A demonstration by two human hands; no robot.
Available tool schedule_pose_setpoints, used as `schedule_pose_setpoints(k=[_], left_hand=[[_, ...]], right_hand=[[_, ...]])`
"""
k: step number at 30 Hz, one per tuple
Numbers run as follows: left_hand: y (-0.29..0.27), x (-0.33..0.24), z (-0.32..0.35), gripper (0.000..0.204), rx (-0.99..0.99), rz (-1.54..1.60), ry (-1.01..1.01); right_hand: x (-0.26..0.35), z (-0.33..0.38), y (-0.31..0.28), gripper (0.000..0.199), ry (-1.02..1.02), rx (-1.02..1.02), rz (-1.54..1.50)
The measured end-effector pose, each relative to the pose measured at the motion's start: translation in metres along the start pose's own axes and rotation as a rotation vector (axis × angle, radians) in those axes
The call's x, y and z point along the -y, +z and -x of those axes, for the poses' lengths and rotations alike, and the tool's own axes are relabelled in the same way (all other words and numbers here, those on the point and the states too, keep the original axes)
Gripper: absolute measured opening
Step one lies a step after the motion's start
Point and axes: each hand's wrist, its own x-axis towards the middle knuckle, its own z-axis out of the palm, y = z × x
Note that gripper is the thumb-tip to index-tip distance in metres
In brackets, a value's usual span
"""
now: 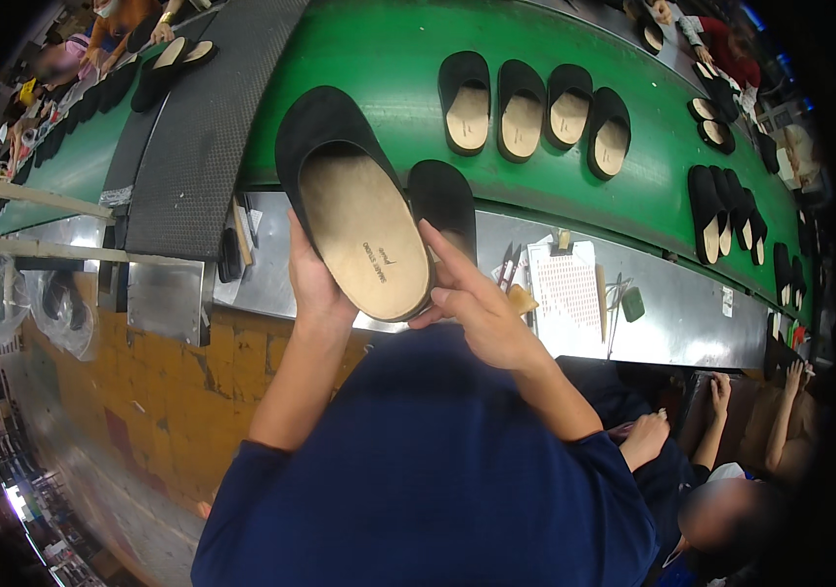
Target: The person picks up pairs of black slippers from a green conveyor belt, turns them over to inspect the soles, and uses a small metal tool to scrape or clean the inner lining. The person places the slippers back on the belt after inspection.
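A black clog with a beige insole (pixel 357 230) is held up in front of me, its closed toe pointing away. My left hand (pixel 315 279) grips its left side, the fingers hidden beneath. At the heel's right edge my right hand (pixel 472 303) is closed round the sole, thumb and fingers at the rim. Behind it a second black clog (pixel 444 201) lies at the green belt's near edge, its heel partly hidden by my right hand. Several more black clogs (pixel 519 112) stand in a row on the green belt (pixel 369 59).
A clipboard with a printed sheet (pixel 567 293) lies on the metal ledge (pixel 682 328), near scissors (pixel 508 266) and a green block (pixel 632 303). A dark textured panel (pixel 193 147) stands left. Further clogs (pixel 711 215) sit right. A co-worker (pixel 731 509) is close at my right; others work across the belt.
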Motion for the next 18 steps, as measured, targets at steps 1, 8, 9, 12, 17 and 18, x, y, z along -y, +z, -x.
schedule_pose_setpoints(k=[1, 8, 9, 12, 17, 18], left_hand=[[0.0010, 0.0002, 0.0007, 0.056, -0.011, -0.005, -0.005], [0.0062, 0.0013, 0.0014, 0.053, -0.016, -0.071, -0.031], [0.0055, 0.0018, 0.0004, 0.052, -0.023, -0.069, -0.045], [0.0001, 0.0027, -0.0005, 0.046, -0.056, -0.073, -0.067], [0.0003, 0.0039, -0.0005, 0.042, -0.070, -0.053, -0.068], [0.0001, 0.0035, -0.0002, 0.041, -0.052, -0.045, -0.065]], right_hand=[[-0.0001, 0.0006, 0.0001, 0.067, 0.004, -0.001, 0.012], [0.0025, 0.0051, 0.0038, 0.069, -0.024, -0.026, 0.064], [0.0016, 0.0056, 0.0053, 0.069, -0.039, -0.038, 0.055], [0.0012, 0.0054, 0.0064, 0.067, -0.078, -0.069, 0.077], [0.0026, 0.0041, 0.0051, 0.067, -0.061, -0.071, 0.088], [0.0031, 0.0037, 0.0055, 0.067, -0.059, -0.072, 0.086]])
